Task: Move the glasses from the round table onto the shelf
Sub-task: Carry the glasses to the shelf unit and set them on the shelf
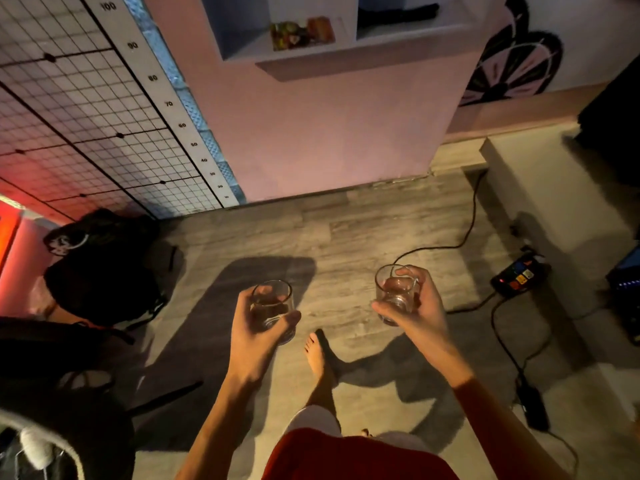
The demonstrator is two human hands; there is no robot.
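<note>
The step in hand seems to be the carrying: both glasses are off the table and on the way to the shelf (249,51), which is well apart, set into the pink wall (329,133) ahead. The round table is not in view.

The left hand (249,337) grips the left glass (272,306) with fingers wrapped around its side and the thumb across the front. The right hand (426,313) holds the right glass (394,292) the same way, from its right side. Both glasses are upright, short, round tumblers of clear, smooth glass with a thick base; whether they contain anything I cannot tell.

Next, I think, the person must step closer and lift each glass up to the white, flat board of the shelf. Some colourful packets (301,34) stand near the middle of it, so the bare part at the left front edge looks like the better place. A black cable (467,230) lies on the grey wood-pattern floor (346,220), near the bare foot (317,355), and may need care.
</note>
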